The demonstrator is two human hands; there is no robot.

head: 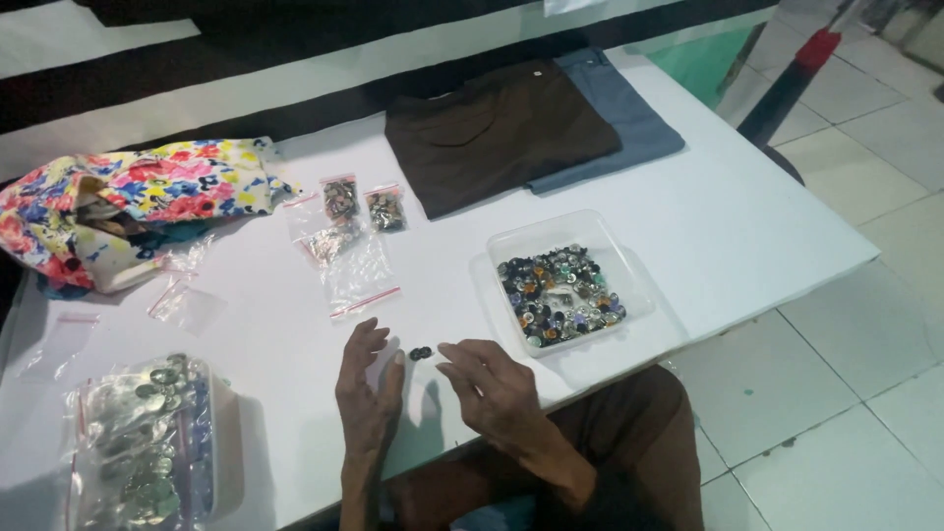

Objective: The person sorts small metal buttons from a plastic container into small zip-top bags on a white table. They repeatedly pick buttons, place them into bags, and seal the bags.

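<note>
Between the two grips, on the white counter (688,226), dark buttons (421,353) lie flat, just beyond the right hand (484,382) fingertips and beside the left hand (366,385), both spread loose, holding nothing; right marginally nearer, no long axis.

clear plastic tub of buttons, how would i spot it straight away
On the white table, look toward its right edge, just in front of the folded brown and blue cloths. The tub is an open, clear rectangular box of loose mixed-colour buttons, beyond the right hand; the other buttons sit sealed in small zip bags.
</note>
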